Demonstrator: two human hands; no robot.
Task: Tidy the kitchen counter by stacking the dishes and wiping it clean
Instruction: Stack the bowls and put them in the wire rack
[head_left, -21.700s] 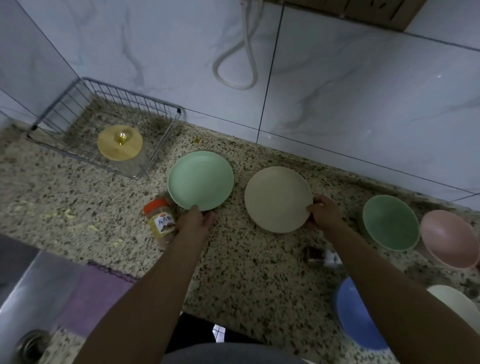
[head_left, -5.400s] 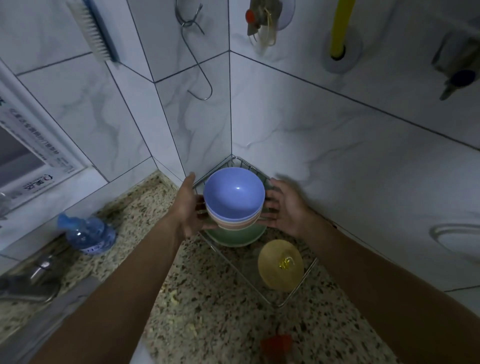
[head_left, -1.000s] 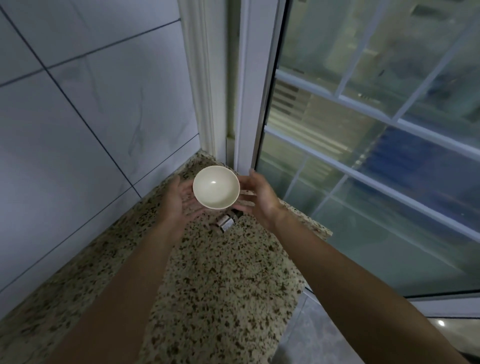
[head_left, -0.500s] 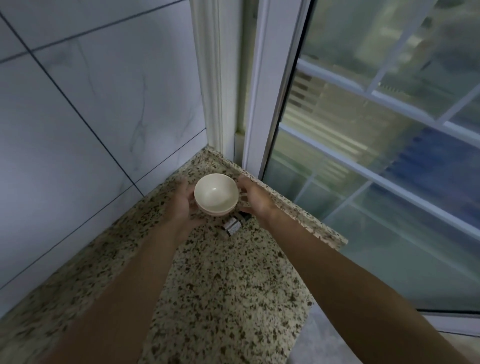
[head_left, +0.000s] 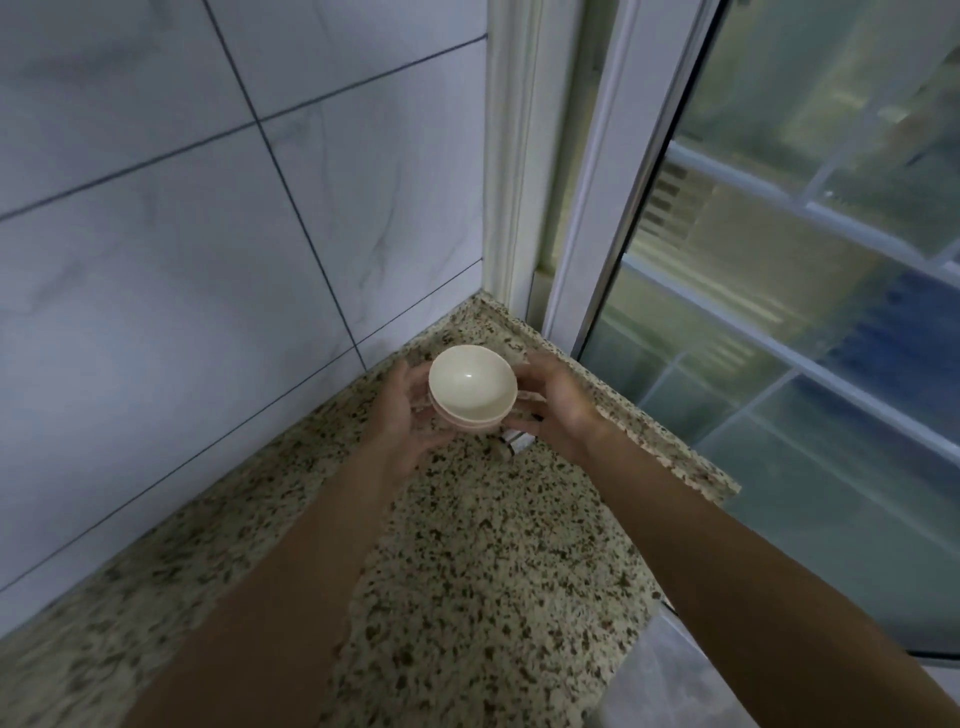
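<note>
Left hand and right hand both curl their fingers round a round cream bowl, nested in a pale pink bowl, at the centre of the frame. Below lies the corner of the speckled granite counter, with grey marbled wall tiles at left and a white-framed glass window at right.

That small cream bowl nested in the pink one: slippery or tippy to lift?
Probably light: left hand and right hand hold the small cream bowl and pink bowl under it with curled fingers. Its glossy highlight suggests slipperiness. Nested, it likely won't tip.
</note>
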